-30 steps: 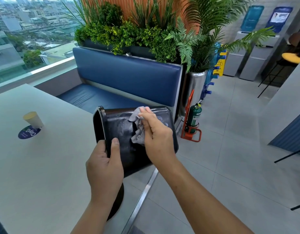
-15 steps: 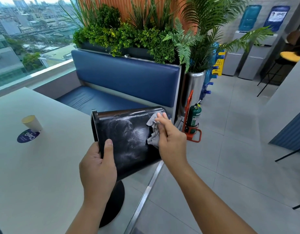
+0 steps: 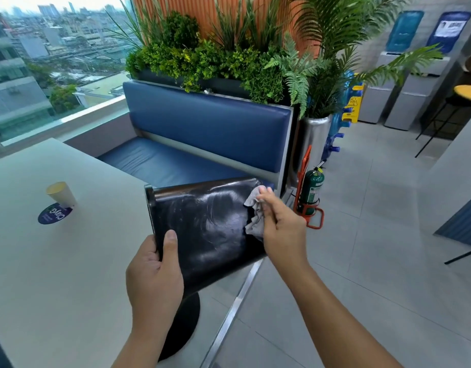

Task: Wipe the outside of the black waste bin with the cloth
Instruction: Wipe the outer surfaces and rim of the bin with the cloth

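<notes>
The black waste bin (image 3: 208, 229) is held on its side in the air. The left hand (image 3: 154, 274) grasps its rim end, thumb on the outer wall, and the right hand (image 3: 282, 229) pinches the crumpled cloth (image 3: 254, 216) against the wall near its base end. Wipe streaks cover the facing side, so that part looks done; the hidden sides likely remain. Left of the bin is the table (image 3: 56, 274), behind the bin a blue bench (image 3: 202, 134)

Bin (image 3: 208, 229) glossy black, streaked whitish. Cloth (image 3: 254, 221) grey. Surface (image 3: 56, 274) off-white. Cup (image 3: 61, 193) cream; sticker (image 3: 52, 215) navy, white lettering. Seat (image 3: 210, 128) blue. Extinguisher (image 3: 312, 187) green, stand (image 3: 306, 160) orange.
</notes>
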